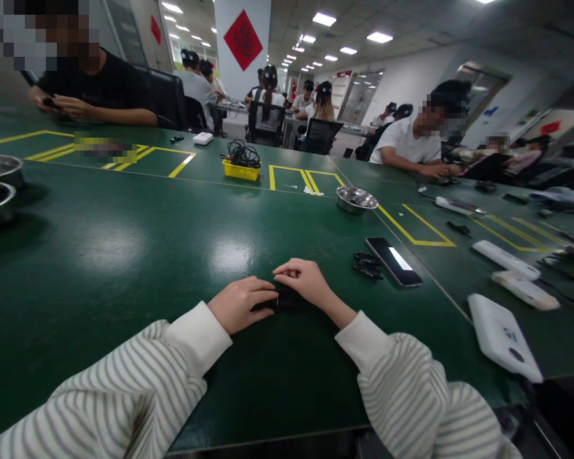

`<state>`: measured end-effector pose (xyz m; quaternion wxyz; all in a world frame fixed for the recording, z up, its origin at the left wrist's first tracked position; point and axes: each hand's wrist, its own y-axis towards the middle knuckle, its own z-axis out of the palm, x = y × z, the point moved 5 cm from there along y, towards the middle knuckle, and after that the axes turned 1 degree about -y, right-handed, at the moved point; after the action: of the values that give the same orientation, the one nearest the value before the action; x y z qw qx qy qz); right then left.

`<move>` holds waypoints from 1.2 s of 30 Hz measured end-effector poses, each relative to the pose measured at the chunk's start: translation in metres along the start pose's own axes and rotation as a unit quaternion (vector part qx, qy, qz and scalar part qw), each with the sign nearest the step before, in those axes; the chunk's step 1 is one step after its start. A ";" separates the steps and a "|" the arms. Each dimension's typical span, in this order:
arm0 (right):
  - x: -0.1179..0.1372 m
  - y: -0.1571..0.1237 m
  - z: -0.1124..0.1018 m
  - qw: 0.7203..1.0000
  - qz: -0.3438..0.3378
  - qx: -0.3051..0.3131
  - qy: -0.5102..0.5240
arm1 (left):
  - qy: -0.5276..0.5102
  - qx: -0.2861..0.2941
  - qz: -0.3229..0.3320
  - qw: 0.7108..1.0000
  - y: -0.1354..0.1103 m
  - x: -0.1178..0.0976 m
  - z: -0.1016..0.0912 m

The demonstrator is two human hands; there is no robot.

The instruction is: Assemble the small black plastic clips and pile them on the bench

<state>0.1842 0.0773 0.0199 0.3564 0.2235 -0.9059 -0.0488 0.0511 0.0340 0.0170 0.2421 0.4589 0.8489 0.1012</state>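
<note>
Two striped sleeves (pixel 124 382): stretched over the near edge of the green table (pixel 172 255).
Left hand (pixel 242 303): fingers are curled over the left end of a black object, which appears to be gripped.
Right hand (pixel 306 280): thumb and fingertips are drawn together in a pinch; whether anything thin is held there cannot be told.
Black object (pixel 284 301): placed between both hands, low at the tabletop, its right end partly covered.
Step in hand: judged to be close fingertip handling, steadied from the left.
Next move: a firm left hold and finely placed right fingertips would seem to be called for.
Hindrance: outlines are lost, black against dark green.
White device (pixel 504 338): laid at the right, well apart.
Black pieces (pixel 367 266): laid just beside the phone (pixel 393 261).
Metal bowl (pixel 357 205): set beyond the phone.
Yellow tray (pixel 239 171): filled with black cables (pixel 242 153).
Co-worker (pixel 406 143): seated across, at the far right.
</note>
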 end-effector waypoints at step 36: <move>0.019 -0.026 0.003 0.999 -0.025 0.003 0.029 | 0.133 0.006 0.042 0.990 -0.003 0.008 -0.006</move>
<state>0.1799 0.0455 0.0228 0.3808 0.2488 -0.8892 -0.0481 0.0429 0.0390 0.0183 0.1197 0.4780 0.8540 0.1668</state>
